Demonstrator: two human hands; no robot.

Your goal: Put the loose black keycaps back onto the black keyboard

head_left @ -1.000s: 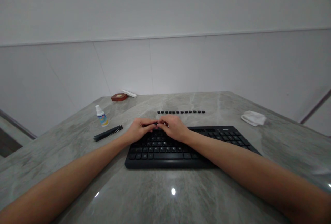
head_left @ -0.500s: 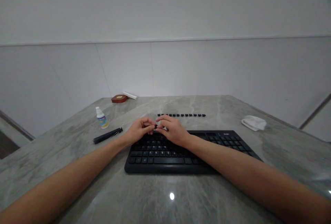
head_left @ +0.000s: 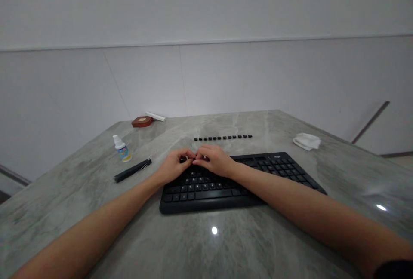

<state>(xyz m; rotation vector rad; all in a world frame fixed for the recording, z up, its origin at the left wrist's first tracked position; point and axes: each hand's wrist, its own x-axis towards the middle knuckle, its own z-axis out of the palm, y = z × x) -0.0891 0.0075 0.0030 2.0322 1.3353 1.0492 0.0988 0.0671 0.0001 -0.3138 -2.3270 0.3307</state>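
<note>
A black keyboard (head_left: 213,194) lies on the grey table, slightly turned. My left hand (head_left: 176,165) and my right hand (head_left: 214,160) meet over its upper left part. Thumbs and fingers of both are closed in a pinch, with the tips touching or nearly so. A tiny dark piece, which looks like a keycap (head_left: 193,159), shows between the fingertips, mostly hidden. Behind the hands, several small black keycaps (head_left: 223,137) stand in a straight row on the table. The keys under my fingers are covered from sight.
Left of the keyboard lies a black folded or bundled tool (head_left: 132,170), its kind unclear. Near it stands a white spray bottle (head_left: 121,148). A reddish-brown case (head_left: 142,121) and a white flat strip (head_left: 155,116) lie at the back left. A folded white cloth (head_left: 307,141) rests at the right.
The view has shifted and tilted slightly. Both hands stay together over the keyboard's upper left, and the dark piece between the fingertips is now harder to see.
</note>
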